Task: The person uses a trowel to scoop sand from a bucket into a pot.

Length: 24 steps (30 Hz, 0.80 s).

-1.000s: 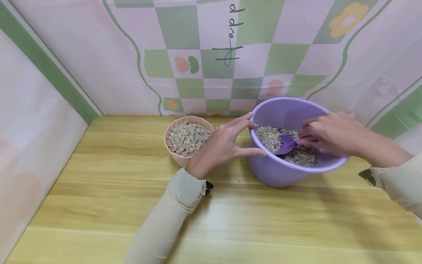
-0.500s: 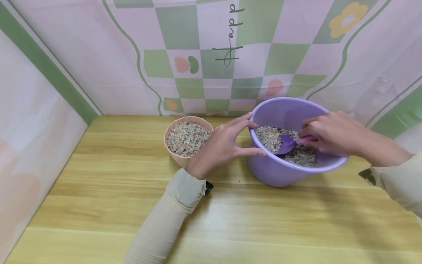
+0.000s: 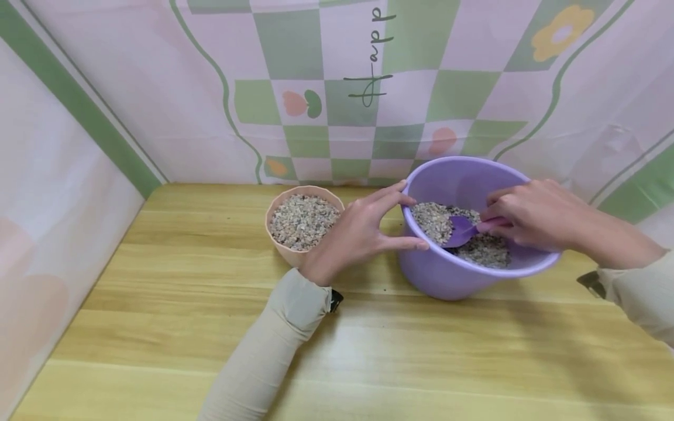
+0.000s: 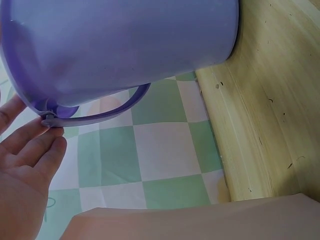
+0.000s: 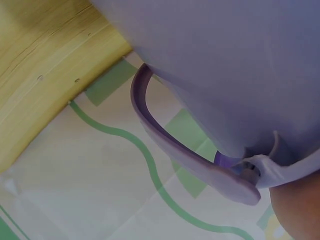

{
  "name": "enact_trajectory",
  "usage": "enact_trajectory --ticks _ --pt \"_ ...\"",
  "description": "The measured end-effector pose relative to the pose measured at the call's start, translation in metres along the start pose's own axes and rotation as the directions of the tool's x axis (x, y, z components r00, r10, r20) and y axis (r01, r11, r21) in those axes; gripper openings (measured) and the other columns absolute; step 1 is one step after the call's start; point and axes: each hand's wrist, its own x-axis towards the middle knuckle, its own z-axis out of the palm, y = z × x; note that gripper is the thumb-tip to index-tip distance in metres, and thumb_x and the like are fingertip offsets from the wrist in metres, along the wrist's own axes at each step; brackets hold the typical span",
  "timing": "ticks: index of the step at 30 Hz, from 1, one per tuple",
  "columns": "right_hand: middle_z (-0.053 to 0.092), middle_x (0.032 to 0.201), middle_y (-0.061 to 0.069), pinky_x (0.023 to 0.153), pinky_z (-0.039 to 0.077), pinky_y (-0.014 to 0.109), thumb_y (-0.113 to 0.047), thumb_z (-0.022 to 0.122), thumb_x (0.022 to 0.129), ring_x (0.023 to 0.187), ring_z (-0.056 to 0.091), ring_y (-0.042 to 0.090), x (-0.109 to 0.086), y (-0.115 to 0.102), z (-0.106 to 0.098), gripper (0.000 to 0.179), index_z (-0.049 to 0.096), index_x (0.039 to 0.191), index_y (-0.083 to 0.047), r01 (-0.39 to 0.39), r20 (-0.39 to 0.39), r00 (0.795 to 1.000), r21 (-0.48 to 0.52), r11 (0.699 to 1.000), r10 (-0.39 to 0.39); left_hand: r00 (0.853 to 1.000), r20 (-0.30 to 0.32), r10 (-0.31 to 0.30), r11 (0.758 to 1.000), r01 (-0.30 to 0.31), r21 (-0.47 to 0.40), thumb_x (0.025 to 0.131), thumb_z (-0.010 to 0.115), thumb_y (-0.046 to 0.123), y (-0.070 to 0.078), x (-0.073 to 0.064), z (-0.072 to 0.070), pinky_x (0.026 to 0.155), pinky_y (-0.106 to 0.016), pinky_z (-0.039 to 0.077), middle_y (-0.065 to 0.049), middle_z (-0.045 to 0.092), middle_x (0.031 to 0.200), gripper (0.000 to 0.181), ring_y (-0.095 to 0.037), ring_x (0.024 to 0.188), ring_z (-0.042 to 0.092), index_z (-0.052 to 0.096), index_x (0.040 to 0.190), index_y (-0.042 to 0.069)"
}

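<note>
A purple bucket (image 3: 437,278) with coarse beige-grey gravel (image 3: 433,221) in it stands on the right of the table. My right hand (image 3: 542,213) reaches over its rim and grips a small purple shovel (image 3: 461,230), whose blade rests in the gravel. At the bucket's left rim, my left hand (image 3: 358,234) touches with spread, nearly straight fingers and thumb. The left wrist view shows its fingertips beside the joint of the bucket's handle (image 4: 110,114). Left of that hand is a peach bowl (image 3: 288,256) filled with similar gravel, partly covered by the left wrist.
A wooden table (image 3: 158,327) carries both containers, with a few dark crumbs on it. Behind it hangs a green and pink checked cloth (image 3: 350,102). In the right wrist view the bucket's handle (image 5: 170,145) hangs down along its far side.
The head view has shifted slightly, so the whole scene sits a little further right. Both hands, the shovel and the bucket otherwise keep their places.
</note>
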Motion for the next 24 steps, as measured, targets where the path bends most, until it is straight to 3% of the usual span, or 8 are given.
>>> enact_trajectory --ticks 11,24 --pt "0.065 0.08 -0.012 0.042 0.039 0.022 -0.021 0.089 0.072 0.05 0.044 -0.003 0.0023 -0.0036 -0.0001 0.017 0.075 0.081 -0.026 -0.052 -0.016 0.999 -0.004 0.999 0.052 1.0 0.001 -0.005 1.0 0.005 -0.003 0.076 0.076 0.062 0.0 0.0002 0.0001 0.112 -0.024 0.035 0.004 0.037 0.157 0.064 -0.014 0.137 0.045 0.064 0.126 0.025" --pt "0.072 0.09 -0.005 0.048 0.051 0.029 -0.018 0.089 0.068 0.063 0.067 0.012 0.0025 0.0019 0.0023 0.022 0.079 0.087 -0.024 -0.006 -0.046 0.999 0.018 1.0 0.007 1.0 -0.009 0.013 1.0 -0.013 0.008 0.076 0.076 0.062 -0.0009 -0.0006 0.0013 0.112 -0.023 0.035 0.003 0.037 0.157 0.066 -0.014 0.136 0.045 0.064 0.128 0.023"
